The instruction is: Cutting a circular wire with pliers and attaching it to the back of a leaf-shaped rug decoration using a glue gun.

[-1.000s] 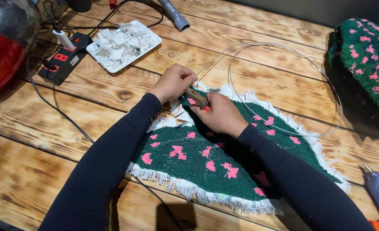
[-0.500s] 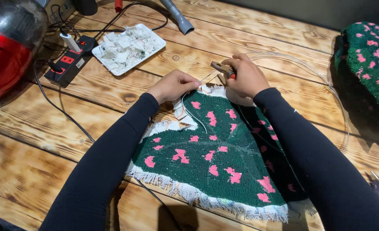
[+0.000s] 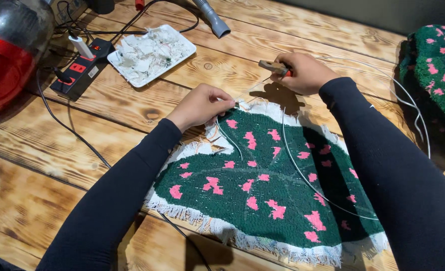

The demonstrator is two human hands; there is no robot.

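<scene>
Vacuum: I see a glossy red and dark rounded body [image 3: 9, 55] at the far left edge of the table.
Power strip: a black plastic bar with red switches [image 3: 82, 68] lies beside it, a white plug standing in it and thin black cords trailing off across the boards.
Tray: a flat white rectangular tray [image 3: 151, 52] with rounded corners holds a heap of pale, ragged fabric scraps.
Table: rough wooden planks [image 3: 41, 160], scorched dark along the grain, with knots showing.
Left hand: my left hand [image 3: 200, 105] rests at the upper edge of the rug piece, fingers curled tight, pinching the white backing and one end of the wire against it.
Rug piece: a tufted, leaf-shaped piece [image 3: 262, 190] lies flat in the middle of the table, dense dark green pile with pink blotches and a frayed white woven fringe around it.
Wire: a thin, stiff white wire [image 3: 303, 175] curves across the pile and loops out over the boards to the right.
Right hand: my right hand [image 3: 305, 73] is raised just beyond the top edge of the rug piece, fist closed around pliers.
Pliers: a small metal-nosed tool with red grips [image 3: 275, 66], its tip pointing left.
Second rug: a bulkier piece [image 3: 441, 65] of the same green and pink pile sits at the far right edge.
</scene>
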